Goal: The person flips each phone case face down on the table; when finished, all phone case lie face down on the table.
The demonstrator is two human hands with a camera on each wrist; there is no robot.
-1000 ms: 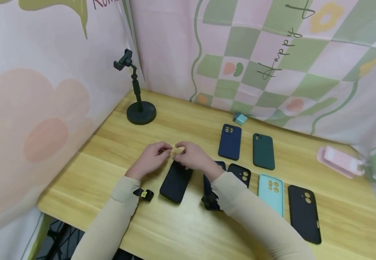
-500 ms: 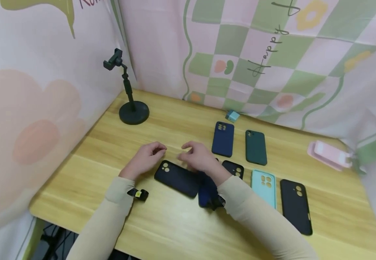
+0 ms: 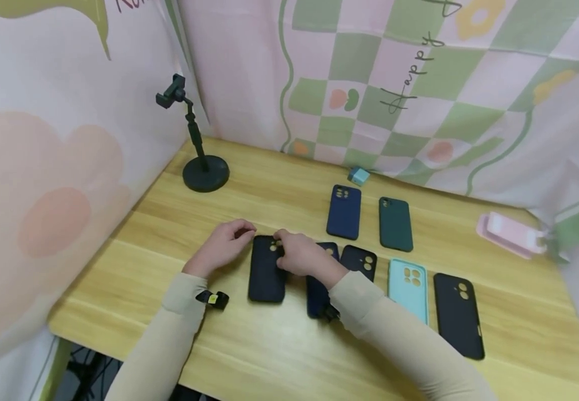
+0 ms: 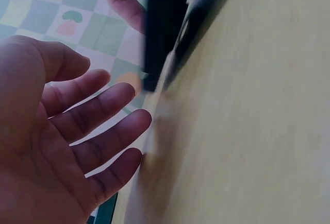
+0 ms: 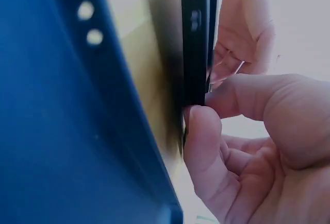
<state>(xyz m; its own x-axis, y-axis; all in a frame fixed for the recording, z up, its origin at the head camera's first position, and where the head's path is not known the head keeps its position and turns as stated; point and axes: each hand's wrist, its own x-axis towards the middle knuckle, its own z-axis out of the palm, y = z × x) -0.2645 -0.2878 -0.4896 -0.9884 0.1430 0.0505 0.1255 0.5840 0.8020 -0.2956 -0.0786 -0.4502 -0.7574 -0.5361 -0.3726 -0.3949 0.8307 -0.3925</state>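
A black phone case (image 3: 266, 274) with round camera holes lies between my two hands, its holes toward the far side. My right hand (image 3: 297, 254) pinches it at the upper right edge. In the right wrist view, the thumb and forefinger of that hand (image 5: 268, 136) meet on the edge of the black case (image 5: 195, 44). My left hand (image 3: 223, 247) rests just left of the case with relaxed fingers. The left wrist view shows this hand (image 4: 49, 126) holding nothing, its fingers apart and loosely bent.
Right of the black case lie a dark blue case (image 3: 317, 298), another black case (image 3: 358, 260), a turquoise case (image 3: 408, 292) and a black one (image 3: 459, 314). Behind are a blue case (image 3: 343, 211), a green case (image 3: 396, 224), a phone stand (image 3: 206, 174) and a pink holder (image 3: 512, 235).
Half a second ago the black case lay slantwise, camera holes at the upper left. It has turned to point away from me, and my right hand has come down onto its edge.
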